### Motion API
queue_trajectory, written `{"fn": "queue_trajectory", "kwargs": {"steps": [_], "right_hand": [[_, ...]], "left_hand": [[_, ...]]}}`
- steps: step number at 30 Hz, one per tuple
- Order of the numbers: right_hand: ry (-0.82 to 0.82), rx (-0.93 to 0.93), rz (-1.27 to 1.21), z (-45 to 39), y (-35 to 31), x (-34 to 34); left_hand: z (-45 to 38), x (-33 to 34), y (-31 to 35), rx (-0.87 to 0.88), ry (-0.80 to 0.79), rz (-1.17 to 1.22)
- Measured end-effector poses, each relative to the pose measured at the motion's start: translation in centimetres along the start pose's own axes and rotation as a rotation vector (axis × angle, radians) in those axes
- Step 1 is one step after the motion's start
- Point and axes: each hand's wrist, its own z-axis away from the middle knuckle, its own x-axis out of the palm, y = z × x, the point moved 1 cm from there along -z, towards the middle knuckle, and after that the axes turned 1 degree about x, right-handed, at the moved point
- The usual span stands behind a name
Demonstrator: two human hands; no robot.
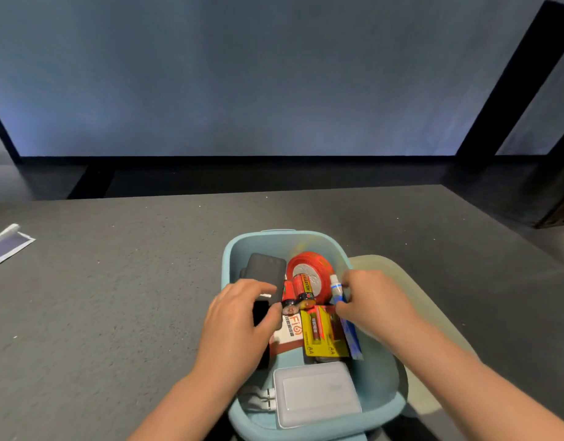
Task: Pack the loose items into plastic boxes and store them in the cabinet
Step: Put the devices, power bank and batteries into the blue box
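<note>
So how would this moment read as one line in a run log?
stage: packing | blue box: nearly full | left hand: on black item | right hand: on blue tube | cabinet: unseen

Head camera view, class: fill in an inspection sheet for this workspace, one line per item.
Surface: dark grey speckled table.
Job's things: blue plastic box holds batteries, yellow AA pack, red round tin, dark power bank, white power bank.
Clutter: paper at left edge.
Grippers: left hand and right hand inside box, arranging items.
Cables: white cable by white power bank.
Surroundings: pale lid beside box; dark wall.
</note>
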Motion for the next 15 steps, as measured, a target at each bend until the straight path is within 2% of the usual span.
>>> {"fn": "queue_trajectory", "kwargs": {"steps": [2,6,15], "right_hand": [[-0.018,-0.034,0.157,0.0,-1.0,0.5],[-0.105,-0.016,0.312,-0.2,-2.2,1.6],[-0.144,-0.035,0.376,0.3,-2.8,1.5]], "left_hand": [[0.2,0.0,-0.4,-0.006,0.001,0.027],[0.5,0.0,-0.8,0.0,0.002,0.043],[1.2,-0.9,-1.6,-0.052,0.012,0.102]]}}
